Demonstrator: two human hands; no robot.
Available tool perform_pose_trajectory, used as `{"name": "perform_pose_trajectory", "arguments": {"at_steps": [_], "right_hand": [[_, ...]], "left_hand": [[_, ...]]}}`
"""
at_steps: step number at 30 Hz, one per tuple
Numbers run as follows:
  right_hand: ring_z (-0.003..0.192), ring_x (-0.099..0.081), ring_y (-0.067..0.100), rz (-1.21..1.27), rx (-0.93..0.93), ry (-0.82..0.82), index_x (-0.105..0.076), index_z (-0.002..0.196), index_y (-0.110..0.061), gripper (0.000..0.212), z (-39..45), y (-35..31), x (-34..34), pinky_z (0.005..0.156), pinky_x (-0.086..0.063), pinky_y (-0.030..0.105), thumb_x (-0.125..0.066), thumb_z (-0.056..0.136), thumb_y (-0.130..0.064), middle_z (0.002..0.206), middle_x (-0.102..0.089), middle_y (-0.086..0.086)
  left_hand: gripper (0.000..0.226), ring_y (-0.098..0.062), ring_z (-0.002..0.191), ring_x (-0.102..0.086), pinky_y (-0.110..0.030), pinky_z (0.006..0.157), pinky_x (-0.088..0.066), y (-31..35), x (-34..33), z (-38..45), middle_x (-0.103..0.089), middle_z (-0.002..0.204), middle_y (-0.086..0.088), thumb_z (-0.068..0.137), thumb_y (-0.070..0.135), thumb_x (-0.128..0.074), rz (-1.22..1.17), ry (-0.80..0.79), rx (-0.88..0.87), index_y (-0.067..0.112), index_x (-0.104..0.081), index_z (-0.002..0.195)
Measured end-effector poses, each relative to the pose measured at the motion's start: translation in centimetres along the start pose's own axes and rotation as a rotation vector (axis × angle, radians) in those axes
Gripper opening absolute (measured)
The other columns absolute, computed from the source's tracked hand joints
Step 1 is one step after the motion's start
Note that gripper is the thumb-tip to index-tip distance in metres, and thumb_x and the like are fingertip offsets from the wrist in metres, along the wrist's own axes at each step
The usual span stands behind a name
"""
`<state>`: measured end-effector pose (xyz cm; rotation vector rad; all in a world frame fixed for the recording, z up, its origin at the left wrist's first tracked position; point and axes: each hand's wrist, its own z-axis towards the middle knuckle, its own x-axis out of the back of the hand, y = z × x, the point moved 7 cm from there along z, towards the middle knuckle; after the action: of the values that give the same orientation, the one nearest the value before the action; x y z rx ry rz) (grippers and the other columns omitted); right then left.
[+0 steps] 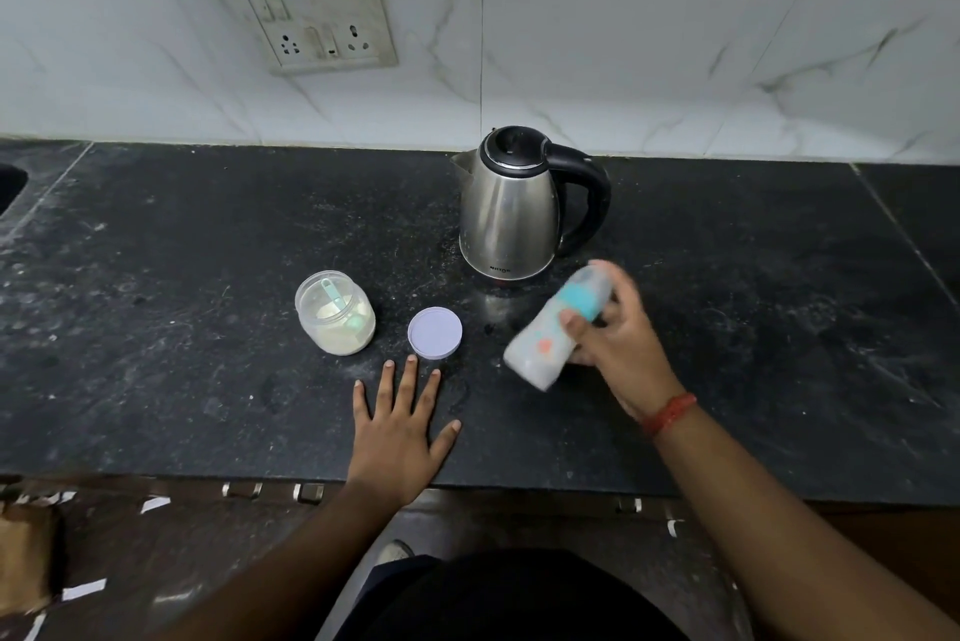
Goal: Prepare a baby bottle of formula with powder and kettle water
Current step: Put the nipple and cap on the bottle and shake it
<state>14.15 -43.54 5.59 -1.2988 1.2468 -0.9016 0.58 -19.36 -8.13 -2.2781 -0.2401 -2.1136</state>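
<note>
My right hand (621,339) grips a baby bottle (545,344) with a teal collar and a clear cap, tilted with its top up to the right and blurred by motion; milky liquid shows inside. My left hand (400,432) lies flat on the black counter, fingers spread, just below a pale purple jar lid (435,332). An open clear jar of formula powder (335,314) with a teal scoop inside stands to the lid's left. A steel kettle (511,209) with a black lid and handle stands behind the bottle.
The black stone counter (182,276) runs to a white tiled wall with a socket plate (311,11). A sink edge (8,188) shows at the far left. The counter's front edge (519,484) is just beneath my wrists.
</note>
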Motion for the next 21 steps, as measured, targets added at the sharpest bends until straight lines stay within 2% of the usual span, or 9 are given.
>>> {"name": "perform_pose_trajectory", "arguments": {"at_steps": [1, 4, 7, 8, 11, 14, 15, 18, 21], "right_hand": [[0.104, -0.07, 0.022, -0.057, 0.003, -0.042, -0.046, 0.138, -0.033, 0.061, -0.1, 0.1, -0.3, 0.075, -0.062, 0.042, -0.072, 0.09, -0.006, 0.122, -0.063, 0.007], [0.109, -0.069, 0.025, 0.095, 0.034, 0.136, -0.044, 0.138, -0.03, 0.056, 0.0, -0.2, 1.4, 0.079, -0.062, 0.048, -0.071, 0.092, -0.013, 0.126, -0.062, 0.01], [0.111, -0.069, 0.028, -0.005, -0.018, -0.013, -0.048, 0.134, -0.039, 0.058, -0.2, 0.4, 0.1, 0.081, -0.061, 0.053, -0.072, 0.09, -0.009, 0.123, -0.063, 0.008], [0.113, -0.068, 0.028, -0.006, -0.021, -0.018, -0.048, 0.136, -0.038, 0.06, -0.3, 0.7, -0.1, 0.082, -0.061, 0.053, -0.072, 0.09, -0.009, 0.124, -0.064, 0.008], [0.118, -0.066, 0.027, 0.193, -0.017, 0.175, -0.041, 0.14, -0.031, 0.058, -0.4, 0.9, 1.3, 0.081, -0.062, 0.047, -0.069, 0.093, -0.011, 0.131, -0.059, 0.011], [0.115, -0.067, 0.029, -0.019, -0.038, -0.02, -0.048, 0.137, -0.038, 0.061, -0.2, 1.1, -0.3, 0.08, -0.062, 0.048, -0.074, 0.089, -0.01, 0.127, -0.062, 0.01], [0.114, -0.068, 0.027, -0.049, -0.029, -0.019, -0.048, 0.138, -0.038, 0.063, -0.2, 1.0, -0.3, 0.08, -0.062, 0.049, -0.076, 0.088, -0.012, 0.126, -0.063, 0.009], [0.114, -0.068, 0.026, 0.064, -0.02, 0.184, -0.041, 0.141, -0.037, 0.063, 0.1, 0.9, 1.9, 0.082, -0.062, 0.05, -0.074, 0.091, -0.018, 0.129, -0.061, 0.009], [0.114, -0.067, 0.029, -0.161, -0.05, -0.013, -0.049, 0.133, -0.049, 0.064, 0.2, 1.1, 0.7, 0.08, -0.062, 0.052, -0.079, 0.086, -0.018, 0.127, -0.061, 0.01]], "left_hand": [[0.078, -0.034, 0.158, -0.015, -0.068, 0.121, -0.011, -0.1, 0.0, 0.0, -0.024, 0.169, -0.008, 0.099, 0.074, -0.012, 0.002, -0.003, 0.001, 0.029, -0.027, 0.161], [0.079, -0.034, 0.158, -0.014, -0.067, 0.122, -0.01, 0.1, 0.1, 0.0, -0.022, 0.17, -0.007, 0.099, 0.074, -0.01, 0.005, -0.004, 0.003, 0.029, -0.027, 0.161], [0.079, -0.033, 0.158, -0.011, -0.067, 0.122, -0.009, 0.0, 0.1, 0.0, -0.02, 0.17, -0.007, 0.098, 0.074, -0.01, -0.001, 0.006, 0.001, 0.03, -0.025, 0.162], [0.079, -0.033, 0.159, -0.011, -0.067, 0.122, -0.009, -0.1, 0.1, 0.0, -0.02, 0.171, -0.007, 0.098, 0.074, -0.009, 0.002, 0.003, 0.003, 0.03, -0.024, 0.162], [0.078, -0.033, 0.158, -0.011, -0.067, 0.122, -0.01, 0.1, 0.0, 0.0, -0.02, 0.17, -0.007, 0.099, 0.074, -0.011, 0.01, -0.002, 0.008, 0.03, -0.024, 0.162], [0.078, -0.033, 0.158, -0.011, -0.067, 0.122, -0.009, 0.0, 0.1, -0.1, -0.02, 0.17, -0.007, 0.099, 0.074, -0.012, -0.006, 0.005, 0.003, 0.03, -0.025, 0.162], [0.078, -0.033, 0.158, -0.011, -0.067, 0.122, -0.009, -0.1, 0.1, 0.0, -0.02, 0.17, -0.007, 0.099, 0.074, -0.012, -0.008, 0.002, 0.004, 0.03, -0.025, 0.162], [0.078, -0.033, 0.158, -0.011, -0.067, 0.122, -0.009, 0.1, 0.1, 0.0, -0.02, 0.17, -0.007, 0.099, 0.074, -0.012, 0.001, -0.004, 0.006, 0.029, -0.025, 0.162], [0.079, -0.033, 0.159, -0.01, -0.067, 0.122, -0.01, 0.0, 0.1, 0.0, -0.019, 0.171, -0.006, 0.099, 0.074, -0.009, 0.001, -0.006, 0.006, 0.03, -0.024, 0.162]]}}
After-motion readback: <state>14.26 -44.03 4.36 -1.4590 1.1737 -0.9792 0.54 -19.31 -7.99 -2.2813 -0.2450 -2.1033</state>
